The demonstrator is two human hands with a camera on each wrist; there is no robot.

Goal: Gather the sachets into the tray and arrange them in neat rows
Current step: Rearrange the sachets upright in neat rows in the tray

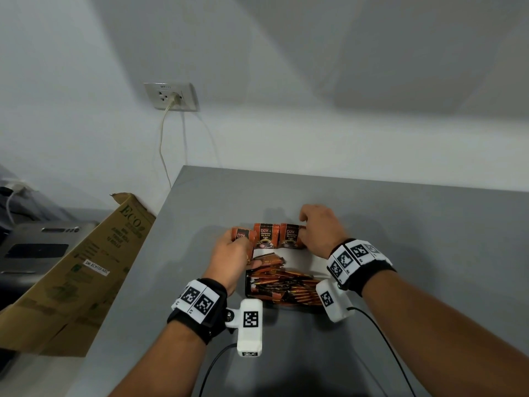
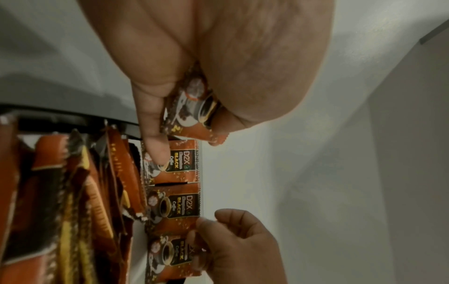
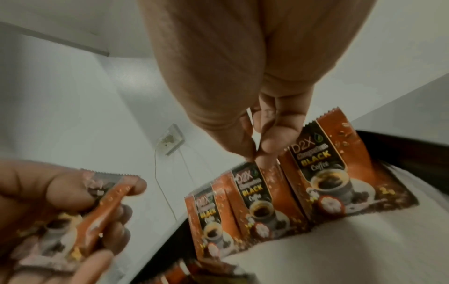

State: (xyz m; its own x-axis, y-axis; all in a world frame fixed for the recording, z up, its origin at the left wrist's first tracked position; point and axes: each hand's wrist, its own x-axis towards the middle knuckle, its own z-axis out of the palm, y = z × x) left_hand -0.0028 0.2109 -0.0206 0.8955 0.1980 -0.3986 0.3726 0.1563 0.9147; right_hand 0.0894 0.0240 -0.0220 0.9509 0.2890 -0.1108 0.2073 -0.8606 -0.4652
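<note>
Presently on the grey surface [image 1: 372, 224]: one black tray [image 1: 248, 285], white-lined.

- Row of sachets [image 1: 266, 235], standing upright along the far wall, faces forward, edges touching; presumably leaned there so the row stays straight.
- Loose sachets [image 1: 286, 285], heaped in the near half, unsorted.
- Left hand [image 1: 232, 259]: fingers curled round one sachet [image 1: 242, 235], held at the row's left end, likely next in line.
- Right hand [image 1: 320, 230]: fingertips pinching a top edge in the row, apparently steadying it.
</note>
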